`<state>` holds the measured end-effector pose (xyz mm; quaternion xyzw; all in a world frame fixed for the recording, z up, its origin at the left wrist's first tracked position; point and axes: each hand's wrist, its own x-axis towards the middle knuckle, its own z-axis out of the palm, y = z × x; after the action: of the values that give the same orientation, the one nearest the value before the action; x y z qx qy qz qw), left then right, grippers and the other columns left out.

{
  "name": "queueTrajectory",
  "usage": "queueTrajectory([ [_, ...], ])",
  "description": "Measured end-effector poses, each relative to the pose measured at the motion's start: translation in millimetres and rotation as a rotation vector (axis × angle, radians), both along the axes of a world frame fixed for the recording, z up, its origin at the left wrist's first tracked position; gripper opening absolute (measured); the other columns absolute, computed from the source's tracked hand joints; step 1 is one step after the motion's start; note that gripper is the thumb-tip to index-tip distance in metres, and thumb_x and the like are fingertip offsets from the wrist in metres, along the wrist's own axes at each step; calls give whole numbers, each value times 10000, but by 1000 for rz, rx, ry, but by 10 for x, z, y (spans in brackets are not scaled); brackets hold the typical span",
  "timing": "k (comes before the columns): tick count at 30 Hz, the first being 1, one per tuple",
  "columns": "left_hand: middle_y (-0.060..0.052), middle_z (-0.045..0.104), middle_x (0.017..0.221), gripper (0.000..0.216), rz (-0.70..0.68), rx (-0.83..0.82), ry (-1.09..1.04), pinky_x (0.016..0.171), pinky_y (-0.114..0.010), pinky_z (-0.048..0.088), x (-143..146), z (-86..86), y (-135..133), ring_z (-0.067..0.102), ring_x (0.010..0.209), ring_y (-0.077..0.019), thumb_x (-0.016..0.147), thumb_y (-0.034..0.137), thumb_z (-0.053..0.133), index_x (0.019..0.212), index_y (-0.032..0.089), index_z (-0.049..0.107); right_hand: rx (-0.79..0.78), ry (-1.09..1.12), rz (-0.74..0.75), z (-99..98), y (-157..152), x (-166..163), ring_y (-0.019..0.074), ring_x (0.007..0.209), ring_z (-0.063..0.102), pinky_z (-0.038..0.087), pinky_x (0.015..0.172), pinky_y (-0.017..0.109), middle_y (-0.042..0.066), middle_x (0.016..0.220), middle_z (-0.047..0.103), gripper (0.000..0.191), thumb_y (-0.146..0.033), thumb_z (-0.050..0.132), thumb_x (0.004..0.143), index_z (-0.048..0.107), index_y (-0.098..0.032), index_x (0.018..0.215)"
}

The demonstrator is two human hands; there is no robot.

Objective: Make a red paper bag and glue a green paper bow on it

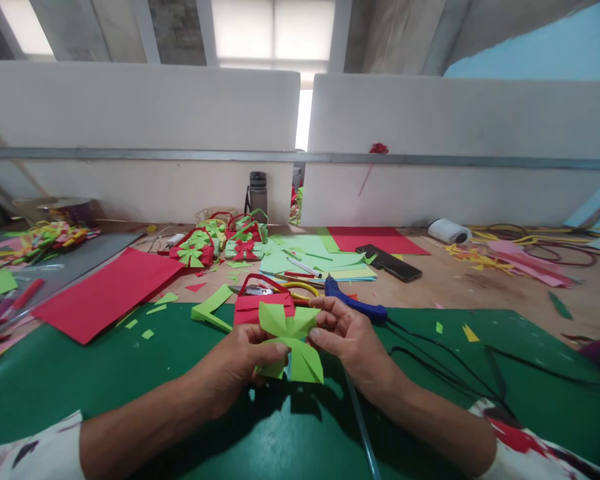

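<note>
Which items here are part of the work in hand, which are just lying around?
In hand: green paper bow, held by left hand and right hand; red paper basket just behind.
Lying about: glue gun, phone, water bottle, red paper sheet, finished baskets.

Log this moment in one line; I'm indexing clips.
left hand: pinches green paper bow | right hand: pinches bow | behind: red paper basket

Paper-craft workshop: desk (480, 287) strewn with coloured paper sheets (105, 293), offcuts, finished paper baskets (220, 243) at centre, glue gun (355, 303); white partition boards (140, 133) behind.
</note>
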<state>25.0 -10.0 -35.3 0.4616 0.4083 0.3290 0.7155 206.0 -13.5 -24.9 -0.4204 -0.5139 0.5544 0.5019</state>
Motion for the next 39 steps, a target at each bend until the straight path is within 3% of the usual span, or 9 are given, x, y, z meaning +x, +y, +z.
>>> queueTrajectory([
  [5, -39, 621, 723, 261, 111, -23, -10, 488, -199, 321, -5, 6, 33, 516, 562, -100, 657, 282, 717, 847, 126, 629, 22, -49, -4, 18, 14, 37, 116, 587, 579, 485, 618, 270, -54, 653, 565, 385, -283, 695, 658, 524, -189, 990],
  [8, -15, 610, 712, 281, 218, -38, -39, 487, -199, 328, -6, 5, 48, 509, 556, -99, 648, 265, 723, 873, 150, 603, 231, -265, -129, 105, 143, 146, 138, 619, 617, 512, 640, 298, -18, 690, 582, 318, -373, 567, 787, 496, -176, 1025],
  [11, -13, 601, 693, 272, 213, -24, -26, 470, -192, 315, 18, -26, 40, 502, 551, -94, 659, 273, 715, 864, 139, 599, 414, -556, -193, 234, 385, 261, 162, 694, 631, 506, 663, 309, 37, 754, 629, 276, -349, 426, 870, 501, -153, 1049],
  [15, -16, 597, 674, 236, 176, 8, 7, 471, -191, 334, 48, -62, 18, 498, 536, -86, 684, 288, 697, 825, 127, 599, 504, -897, -60, 294, 738, 261, 166, 714, 596, 436, 673, 281, 31, 737, 653, 55, -163, 555, 747, 607, -167, 767],
  [18, -4, 588, 666, 257, 208, -17, -53, 467, -191, 359, 27, -37, 25, 513, 545, -92, 654, 275, 717, 829, 136, 590, 509, -1137, 90, 219, 898, 156, 159, 642, 584, 390, 604, 250, 11, 638, 641, 98, -76, 595, 660, 616, -171, 676],
  [22, 0, 582, 666, 259, 215, -36, -111, 455, -186, 386, -12, 10, 65, 526, 541, -91, 660, 266, 717, 830, 135, 572, 549, -1341, 220, 129, 931, 32, 181, 732, 623, 385, 612, 234, 31, 788, 698, 213, -116, 624, 680, 648, -198, 875],
  [26, -4, 581, 664, 199, 187, -19, -128, 438, -187, 402, -22, 0, 96, 539, 513, -91, 708, 248, 674, 807, 131, 547, 615, -1493, 253, 117, 905, -14, 226, 897, 633, 403, 668, 242, 71, 1008, 695, 451, -284, 665, 707, 564, -224, 1142],
  [34, -29, 596, 703, 157, 150, 14, -122, 472, -194, 411, -36, 21, 74, 585, 539, -106, 749, 230, 634, 822, 115, 555, 610, -1745, 58, 233, 973, 26, 325, 906, 645, 424, 666, 332, 171, 1056, 679, 701, -408, 556, 789, 313, -151, 1395],
  [39, -27, 584, 684, 153, 160, 17, -111, 488, -214, 416, -33, 44, 57, 585, 543, -113, 737, 238, 646, 765, 111, 565, 626, -1789, 7, 430, 904, 169, 329, 993, 602, 413, 728, 355, 194, 1088, 656, 622, -281, 508, 835, 312, -150, 1411],
])
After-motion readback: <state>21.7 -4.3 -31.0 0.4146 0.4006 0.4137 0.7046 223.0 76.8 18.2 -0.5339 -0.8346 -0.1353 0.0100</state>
